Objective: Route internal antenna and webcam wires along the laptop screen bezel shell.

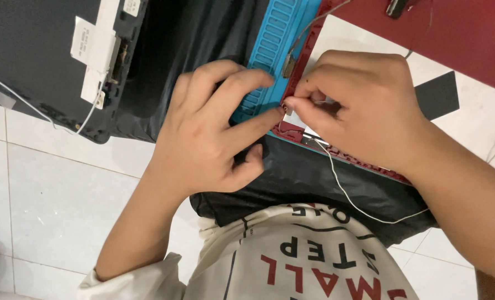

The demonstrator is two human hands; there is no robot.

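My left hand point(214, 128) rests on a blue ridged mat point(275, 33), its index fingertip pressing at the corner of a red laptop cover point(314, 39). My right hand point(358, 105) pinches a small connector at the end of a thin white cable point(347, 194) right beside that fingertip. The cable runs from my fingers down across the black cloth point(314, 178) on my lap toward the right. The connector itself is mostly hidden by my fingers.
A black laptop shell point(42, 61) with white labels and a loose white wire lies at upper left on the white tiled floor point(58, 200). A dark red panel point(458, 33) sits at upper right. A black tile point(437, 95) shows beside my right wrist.
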